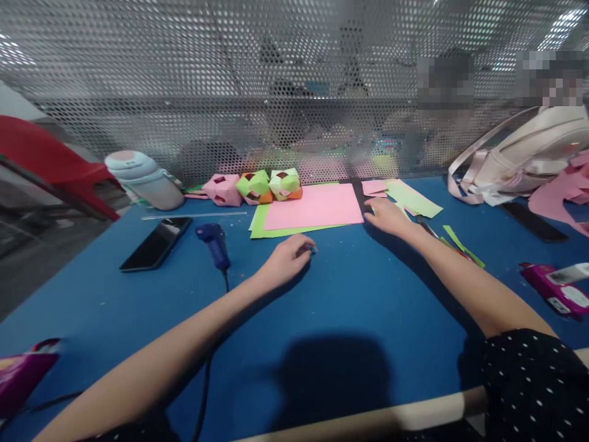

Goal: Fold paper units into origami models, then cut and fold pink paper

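My left hand (pixel 291 260) rests on the blue table in front of a paper stack, fingers loosely bent and a little apart, with nothing visible in them. Pink sheets (pixel 317 205) top that stack, and green sheets (pixel 260 228) stick out from under them. At the stack's right edge is my right hand (pixel 389 216), fingers partly stretched toward a dark strip (pixel 359 191) beside the pink paper. I see nothing held in it; whether its fingertips touch the strip is unclear. Pink paper pieces (pixel 374 186) and pale green pieces (pixel 416 197) lie just beyond it.
Folded paper shapes (pixel 255 186) stand behind the stack. Left are a blue glue gun (pixel 214 245) with its cord, a phone (pixel 157 244), a clear stick (pixel 197 215) and a bottle (pixel 147 181). Right are green strips (pixel 464 247), a purple packet (pixel 554 291) and a bag (pixel 529 150).
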`<action>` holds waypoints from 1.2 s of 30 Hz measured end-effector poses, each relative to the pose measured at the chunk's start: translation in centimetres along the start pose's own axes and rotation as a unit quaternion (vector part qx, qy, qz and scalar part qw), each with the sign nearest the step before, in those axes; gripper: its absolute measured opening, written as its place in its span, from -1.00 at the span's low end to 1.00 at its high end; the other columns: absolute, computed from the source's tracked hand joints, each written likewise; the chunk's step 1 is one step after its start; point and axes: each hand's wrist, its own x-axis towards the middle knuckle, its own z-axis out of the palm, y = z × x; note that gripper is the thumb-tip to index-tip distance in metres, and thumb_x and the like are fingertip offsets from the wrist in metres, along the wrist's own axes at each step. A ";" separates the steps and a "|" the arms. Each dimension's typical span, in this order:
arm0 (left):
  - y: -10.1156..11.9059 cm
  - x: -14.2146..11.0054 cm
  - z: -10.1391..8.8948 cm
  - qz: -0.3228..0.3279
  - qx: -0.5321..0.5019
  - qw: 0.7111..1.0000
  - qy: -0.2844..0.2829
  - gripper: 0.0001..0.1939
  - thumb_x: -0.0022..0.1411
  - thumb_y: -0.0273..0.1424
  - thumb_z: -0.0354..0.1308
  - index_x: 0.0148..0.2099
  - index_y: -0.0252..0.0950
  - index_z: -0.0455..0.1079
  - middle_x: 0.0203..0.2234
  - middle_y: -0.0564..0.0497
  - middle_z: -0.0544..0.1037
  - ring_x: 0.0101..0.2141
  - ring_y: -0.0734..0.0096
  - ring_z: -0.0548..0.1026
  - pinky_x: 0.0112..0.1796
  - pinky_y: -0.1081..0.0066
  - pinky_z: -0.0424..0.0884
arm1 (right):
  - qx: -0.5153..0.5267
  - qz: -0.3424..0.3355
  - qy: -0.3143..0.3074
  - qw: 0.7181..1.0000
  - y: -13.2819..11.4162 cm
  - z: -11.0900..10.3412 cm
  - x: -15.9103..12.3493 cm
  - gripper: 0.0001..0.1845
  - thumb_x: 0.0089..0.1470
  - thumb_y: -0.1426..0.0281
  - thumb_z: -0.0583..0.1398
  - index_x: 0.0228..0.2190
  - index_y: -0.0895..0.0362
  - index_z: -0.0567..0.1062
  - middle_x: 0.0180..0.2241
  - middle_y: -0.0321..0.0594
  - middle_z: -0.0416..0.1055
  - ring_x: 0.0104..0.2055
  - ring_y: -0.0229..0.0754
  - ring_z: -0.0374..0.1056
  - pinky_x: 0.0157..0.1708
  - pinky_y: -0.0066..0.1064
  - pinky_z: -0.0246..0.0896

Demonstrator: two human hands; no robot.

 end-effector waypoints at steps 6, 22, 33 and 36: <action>-4.8 1.4 -3.6 -0.023 0.118 0.990 0.076 -0.74 0.14 -0.39 0.04 -0.14 -0.31 0.44 -0.16 -0.14 0.54 -0.10 0.14 0.49 -0.02 0.14 0.41 | -0.007 -0.149 -0.055 0.987 -2.3 1.5 1.0 -0.72 0.18 0.31 0.21 -0.08 0.13 0.49 0.05 -0.02 0.44 0.01 0.00 0.35 -0.05 -0.26 0.21; -7.8 1.8 -3.3 0.028 0.245 0.969 0.017 -0.72 0.30 -0.34 0.00 -0.11 -0.28 0.52 -0.11 -0.13 0.58 -0.06 0.13 0.49 0.06 0.09 0.37 | -0.038 -0.214 -0.082 0.973 -1.5 1.4 2.7 -0.75 0.32 0.35 0.06 -0.23 0.14 0.52 -0.18 -0.09 0.53 -0.16 -0.11 0.39 -0.26 -0.36 0.11; -7.0 2.2 -2.4 0.038 0.249 0.966 0.064 -0.69 0.31 -0.38 0.03 0.05 -0.35 0.42 0.00 -0.20 0.47 0.03 0.12 0.44 0.11 0.12 0.37 | -0.107 -0.145 -0.082 0.980 -1.6 1.4 3.3 -0.76 0.33 0.33 0.08 -0.17 0.19 0.50 -0.18 -0.12 0.51 -0.20 -0.14 0.43 -0.23 -0.28 0.29; -6.8 2.3 -2.2 0.042 0.240 0.966 0.081 -0.67 0.30 -0.39 0.06 0.08 -0.37 0.38 0.07 -0.24 0.40 0.10 0.09 0.38 0.15 0.11 0.33 | -0.123 -0.111 -0.075 0.983 -2.0 1.4 3.4 -0.70 0.27 0.24 0.18 -0.07 0.18 0.46 -0.10 -0.15 0.47 -0.14 -0.14 0.44 -0.13 -0.18 0.40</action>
